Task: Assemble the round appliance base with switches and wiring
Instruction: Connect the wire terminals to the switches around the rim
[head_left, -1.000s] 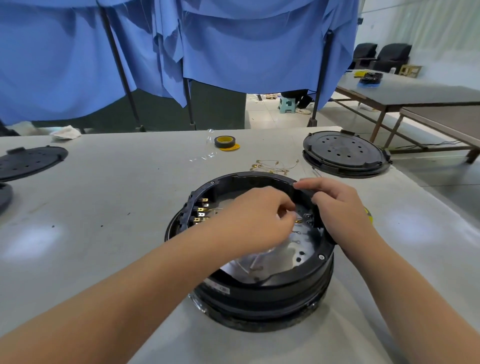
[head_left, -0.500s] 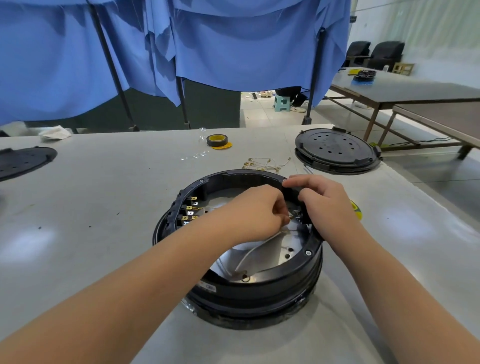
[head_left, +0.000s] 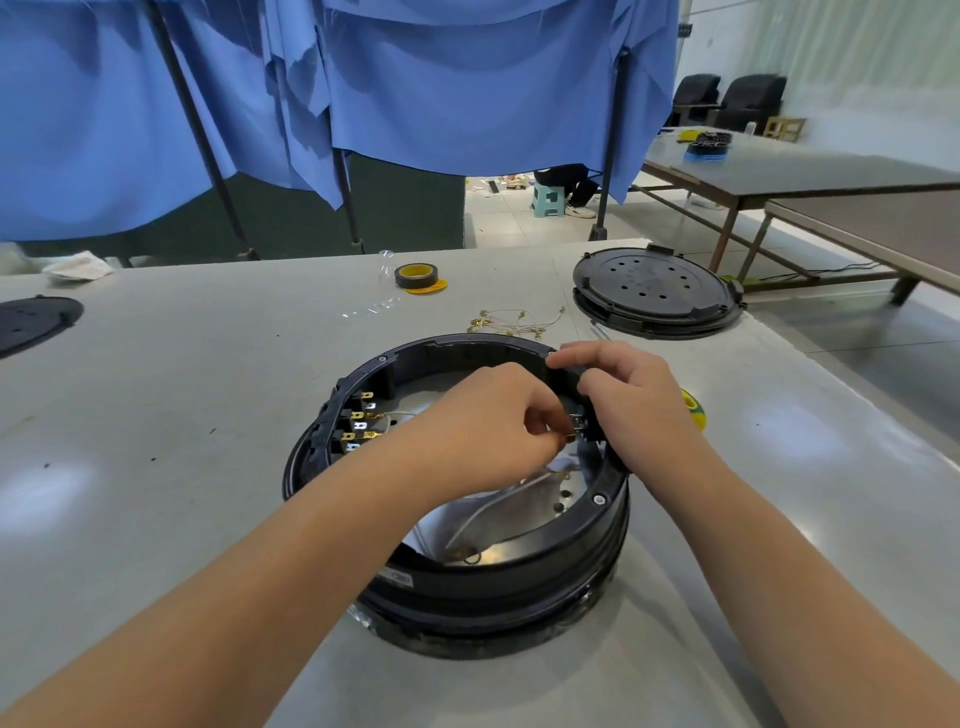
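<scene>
The round appliance base (head_left: 467, 577) sits flat on the grey surface (head_left: 156, 467), near the middle, its open side facing up so the shiny metal plate (head_left: 519, 525) inside shows; being round, it has no long axis. A row of switches with brass terminals (head_left: 358, 426) lines its left inner wall, and a thin pale wire (head_left: 483, 512) lies across the plate. The left hand (head_left: 488, 421) reaches over the ring, its fingers curled and pinching a small brass connector (head_left: 570, 437) at the right inner wall. The right hand (head_left: 634, 405) grips the right rim, fingers curled over the edge just beside that connector. Beyond the base, loose gold-tipped wires (head_left: 514, 319) lie on the surface, with a roll of tape (head_left: 415, 275) farther off. A black perforated lid (head_left: 657, 291) rests at far right, another dark disc (head_left: 36, 319) at the far left edge. Blue cloth (head_left: 467, 78) hangs behind.
</scene>
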